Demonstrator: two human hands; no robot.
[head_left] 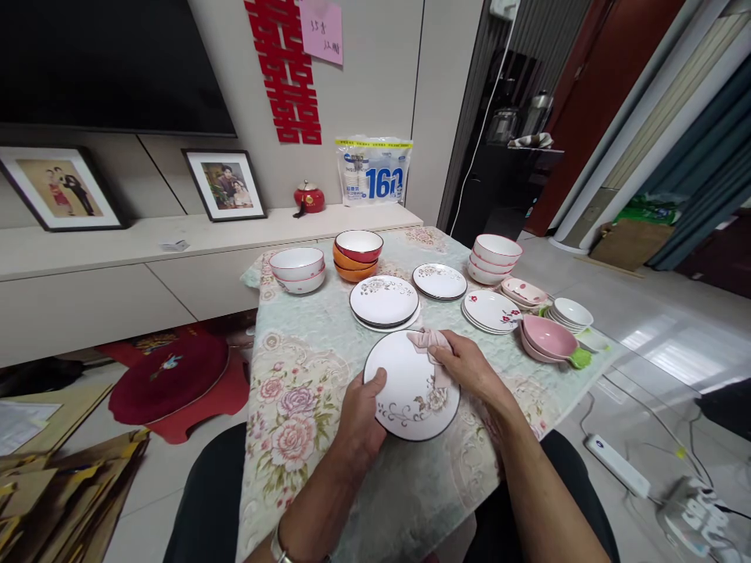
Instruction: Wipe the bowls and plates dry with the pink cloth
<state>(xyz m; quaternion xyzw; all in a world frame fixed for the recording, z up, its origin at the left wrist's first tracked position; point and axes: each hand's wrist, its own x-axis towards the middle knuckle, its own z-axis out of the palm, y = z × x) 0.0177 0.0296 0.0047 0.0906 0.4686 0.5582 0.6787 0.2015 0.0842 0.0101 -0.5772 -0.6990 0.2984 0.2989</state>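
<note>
A white plate with a dark rim and a grey-brown flower print is held over the near part of the table. My left hand grips its left edge, thumb on the upper face and the other fingers hidden beneath. At the plate's upper right, my right hand is closed on a pale pink cloth, which lies against the plate's face and rim. Just beyond stands a stack of similar plates. Farther right are a smaller patterned plate stack and white plates with red flowers.
White bowls, red and orange bowls and more white bowls line the table's far side. Pink dishes and small white dishes sit near the right edge. A flowered cloth covers the table. A red stool stands left.
</note>
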